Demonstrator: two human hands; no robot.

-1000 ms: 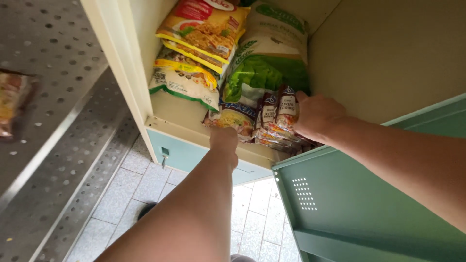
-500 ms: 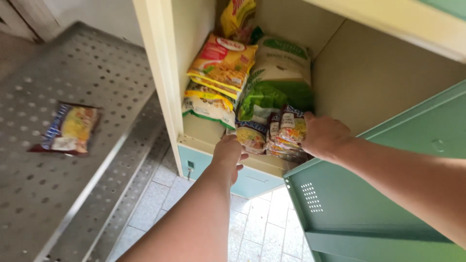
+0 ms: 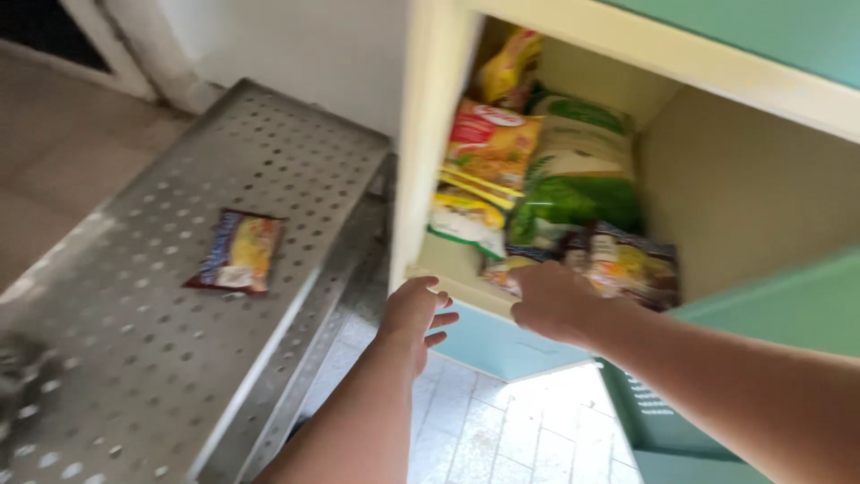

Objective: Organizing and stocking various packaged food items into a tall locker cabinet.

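While my right hand grips the noodle packets at the cabinet shelf's front edge, my left hand hovers open-fingered; they look light, crinkly and slippery, best pinched across their middles.

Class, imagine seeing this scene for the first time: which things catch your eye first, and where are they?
The open cabinet crammed with bright food packets: a green bag at the back, noodle packets in front, where the right hand reaches. The left hand hangs open at the shelf edge; one lone packet lies on the perforated metal table.
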